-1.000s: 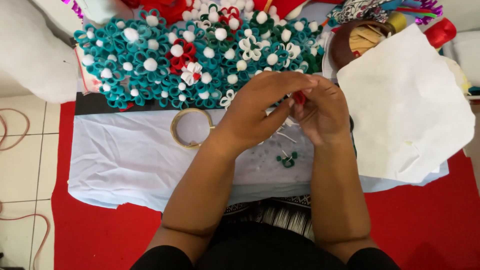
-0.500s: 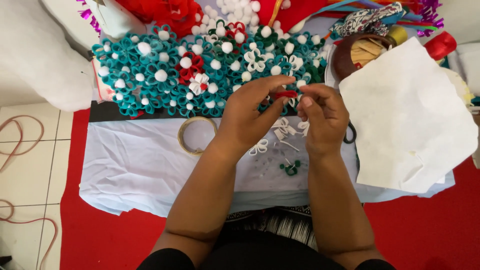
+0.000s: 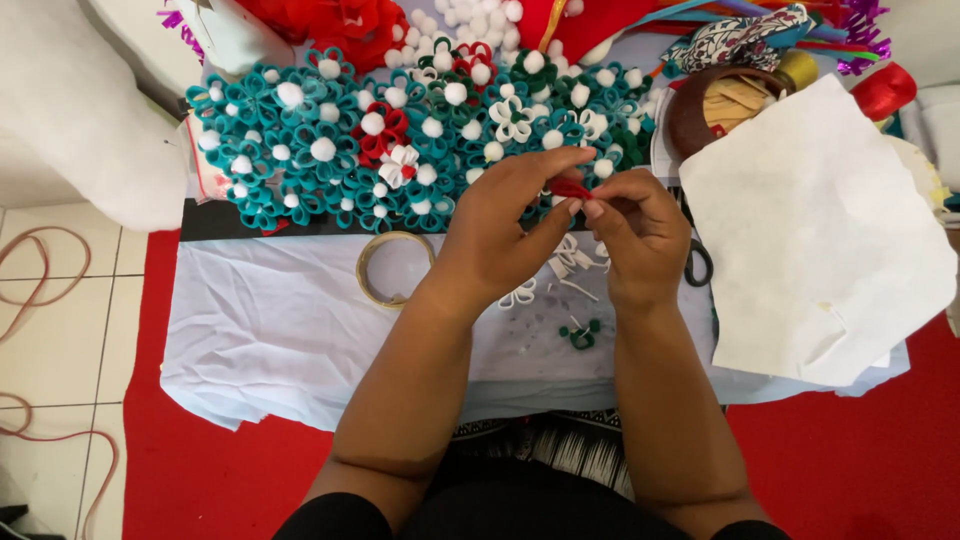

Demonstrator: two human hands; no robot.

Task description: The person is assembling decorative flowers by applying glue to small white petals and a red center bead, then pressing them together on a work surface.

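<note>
1. My left hand [image 3: 500, 235] and my right hand [image 3: 640, 235] meet above the white cloth [image 3: 270, 330], fingertips drawn in toward each other.
2. Between them sits a small red felt piece [image 3: 568, 187]. My left thumb and forefinger are pressed together on its left end, and my right fingertips pinch its right end.
3. The piece lies roughly left to right, its long axis running from one hand to the other. Neither hand is nearer; both are already on it.
4. It hangs just on the near side of the bed of teal felt flowers [image 3: 300, 150] with white pompom centres, which fills the far part of the work area.
5. Beneath my hands, on the cloth, lie loose white felt loops [image 3: 520, 293], and nearer to me a small dark green scrap [image 3: 580, 335].
6. A roll of tape [image 3: 392, 268] lies to the left of my left wrist, apart from it.
7. Black scissors [image 3: 697, 262] sit just right of my right hand, beside a big sheet of white paper [image 3: 820, 240].
</note>
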